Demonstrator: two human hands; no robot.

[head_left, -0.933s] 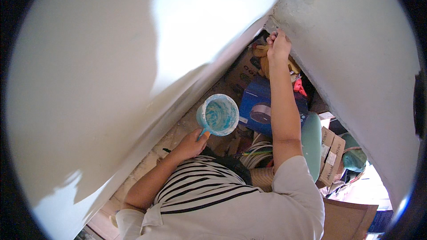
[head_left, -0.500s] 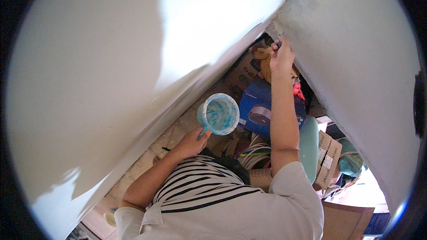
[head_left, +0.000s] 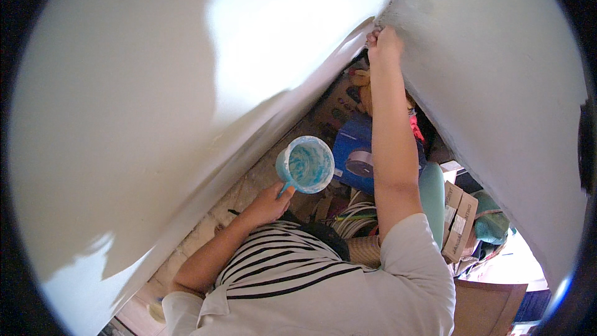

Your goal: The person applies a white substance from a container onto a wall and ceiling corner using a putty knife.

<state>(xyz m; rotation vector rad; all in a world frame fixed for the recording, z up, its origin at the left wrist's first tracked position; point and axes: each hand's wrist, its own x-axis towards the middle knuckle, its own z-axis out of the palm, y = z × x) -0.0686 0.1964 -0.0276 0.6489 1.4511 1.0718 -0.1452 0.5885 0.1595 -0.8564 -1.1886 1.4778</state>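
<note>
My left hand (head_left: 267, 204) is closed round the handle of a light blue plastic dipper (head_left: 288, 163), held in front of my body. White, paste-like residue coats the dipper's rim and inner wall. At the far end of my stretched-out arm, my right hand (head_left: 387, 45) is closed, with its fingers at the corner where the left wall (head_left: 143, 106) meets the right wall (head_left: 491, 81). Whatever it grips there is hidden by the fingers. Some rough, uneven patches show on the right wall near that hand.
Below my right arm stand a blue box (head_left: 348, 146) with a roll of tape (head_left: 359, 163) on it, coiled cables (head_left: 357, 221) and a pale green rounded surface (head_left: 431, 202). Cardboard boxes (head_left: 460, 221) and a green bundle (head_left: 491, 221) lie to the right.
My right hand has moved farther away and up, closer into the wall corner. The dark thing seen at its fingers before is now hidden. My left hand and the dipper have barely shifted.
</note>
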